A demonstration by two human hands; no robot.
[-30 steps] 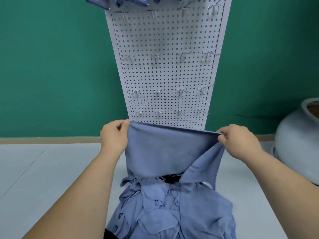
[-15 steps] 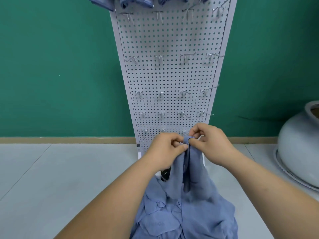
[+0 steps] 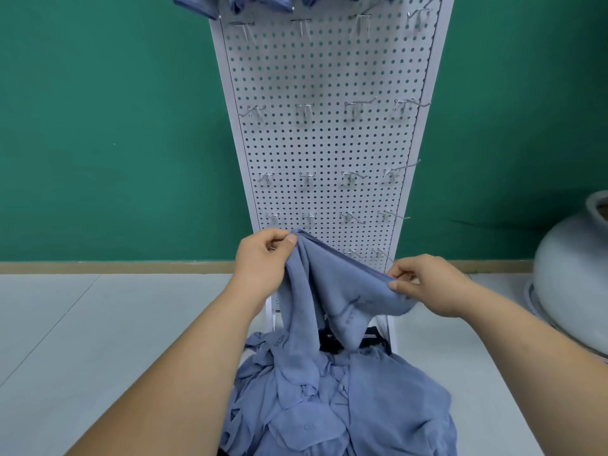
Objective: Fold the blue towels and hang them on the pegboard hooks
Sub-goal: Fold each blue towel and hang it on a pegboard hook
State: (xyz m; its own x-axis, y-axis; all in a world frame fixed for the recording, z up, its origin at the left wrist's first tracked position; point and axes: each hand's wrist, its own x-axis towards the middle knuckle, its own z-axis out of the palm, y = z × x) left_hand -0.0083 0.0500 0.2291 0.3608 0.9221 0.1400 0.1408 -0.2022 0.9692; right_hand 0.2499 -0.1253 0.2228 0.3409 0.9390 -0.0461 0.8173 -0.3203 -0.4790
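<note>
I hold a blue towel (image 3: 332, 291) up in front of the white pegboard (image 3: 329, 143). My left hand (image 3: 263, 261) pinches its upper corner, higher up. My right hand (image 3: 424, 284) pinches the folded edge lower and to the right. The towel hangs doubled between them, its lower end drooping onto a heap of blue towels (image 3: 345, 399) below. Rows of bare metal hooks (image 3: 306, 111) stick out of the board. Folded blue towels (image 3: 263, 1) hang on the top row, cut off by the frame edge.
A green wall (image 3: 115, 126) stands behind the board, with a wooden skirting strip (image 3: 115, 267) at the floor. A large pale ceramic pot (image 3: 572, 274) sits at the right on the grey tiled floor (image 3: 98, 340).
One second ago the towel was stretched wide between my hands. They then met in the middle, folding it in half. Now my right hand has slid out and down along the folded edge.
</note>
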